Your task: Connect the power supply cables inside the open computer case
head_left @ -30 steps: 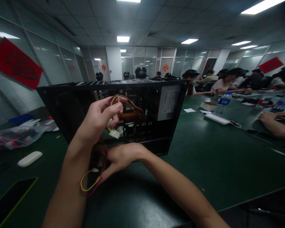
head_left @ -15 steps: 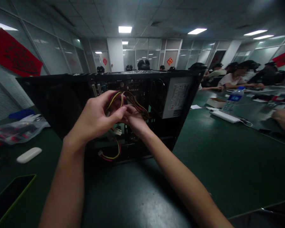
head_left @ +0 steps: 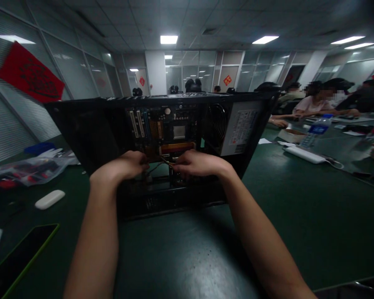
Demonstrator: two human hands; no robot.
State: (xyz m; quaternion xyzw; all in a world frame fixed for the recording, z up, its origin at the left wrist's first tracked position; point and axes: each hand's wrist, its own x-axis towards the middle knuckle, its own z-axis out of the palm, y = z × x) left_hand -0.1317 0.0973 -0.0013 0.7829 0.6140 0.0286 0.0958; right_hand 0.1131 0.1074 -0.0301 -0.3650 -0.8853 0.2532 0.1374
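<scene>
An open black computer case (head_left: 174, 203) stands before me, its inside facing me. Both my hands reach into its lower middle. My left hand (head_left: 129, 164) has its fingers curled round one end of the thin power cables (head_left: 164, 161); motion blurs its fingertips. My right hand (head_left: 202, 162) pinches the same cables from the other side, and they stretch between the two hands. Above them show the motherboard (head_left: 157, 128) with a square silver chip (head_left: 179, 132) and pale slots. The power supply (head_left: 241, 128), with a label, sits upper right beside a round fan (head_left: 217, 122).
Left on the green table (head_left: 180, 257) lie a white oval case (head_left: 50, 199), a phone (head_left: 25, 257) with a green edge and a plastic bag (head_left: 34, 170). To the right are a white power strip (head_left: 303, 153), a water bottle (head_left: 319, 128) and people at work.
My hands have moved lower in the case and apart, drawing the bunched cables down from in front of the motherboard. More of the motherboard shows. The view has shifted slightly left.
</scene>
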